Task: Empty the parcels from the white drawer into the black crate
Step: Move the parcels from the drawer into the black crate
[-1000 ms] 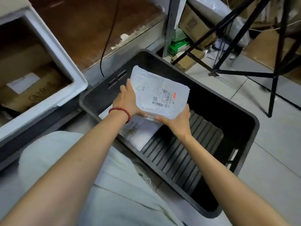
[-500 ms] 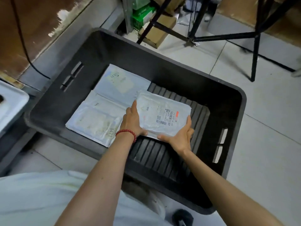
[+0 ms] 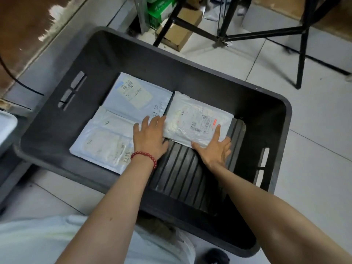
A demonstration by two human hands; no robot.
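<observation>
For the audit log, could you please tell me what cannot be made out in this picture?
Head view, white drawer: cut off by the left edge, contents unseen.
Head view, right parcel: label print too small and blurred to read.
Head view, near-left parcel: right edge hidden under the left hand.

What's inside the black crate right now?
Three flat white plastic parcels lie on the black plastic crate's ribbed floor. The left hand and right hand rest on the rightmost. Anything beneath the parcels is covered.
</observation>
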